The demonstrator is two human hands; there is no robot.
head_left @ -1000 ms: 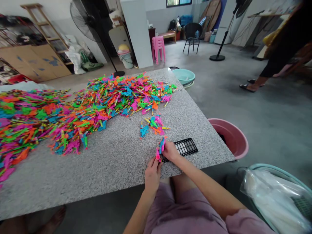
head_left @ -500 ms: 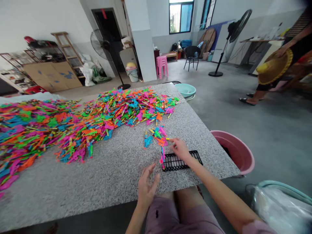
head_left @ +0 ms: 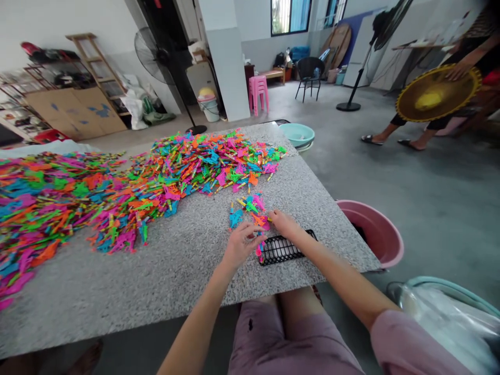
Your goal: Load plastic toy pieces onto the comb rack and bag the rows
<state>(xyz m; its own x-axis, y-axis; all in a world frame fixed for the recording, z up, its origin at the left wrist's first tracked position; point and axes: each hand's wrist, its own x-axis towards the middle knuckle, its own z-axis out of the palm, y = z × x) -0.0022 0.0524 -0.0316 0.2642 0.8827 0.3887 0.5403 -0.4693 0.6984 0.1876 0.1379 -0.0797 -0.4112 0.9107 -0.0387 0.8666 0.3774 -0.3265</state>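
My right hand [head_left: 285, 225] is over the back edge of a black rack-like plastic basket [head_left: 283, 255]. Its fingertips are pinched at the yellow end of a small bright plastic toy piece [head_left: 269, 219]. My left hand [head_left: 241, 245] hovers at the basket's left end, thumb and fingers apart, by a pink and blue piece [head_left: 259, 252] lying along that end. Whether its fingertips touch that piece, I cannot tell. Just behind the hands lie several loose pieces, among them a blue one [head_left: 235, 217] and a green one [head_left: 250, 204].
A long heap of bright plastic pieces [head_left: 187, 172] spreads over the left and back of the speckled stone table [head_left: 187, 276]. Beside the right edge are a pink tub [head_left: 385, 229] and a teal basin [head_left: 299, 133]. A person holding a round yellow-brown hat [head_left: 433, 101] stands at right.
My left hand has moved up and forward to the basket's left end. My right fingers have closed at the yellow-ended piece. The person at right has moved left, and the hat has turned.
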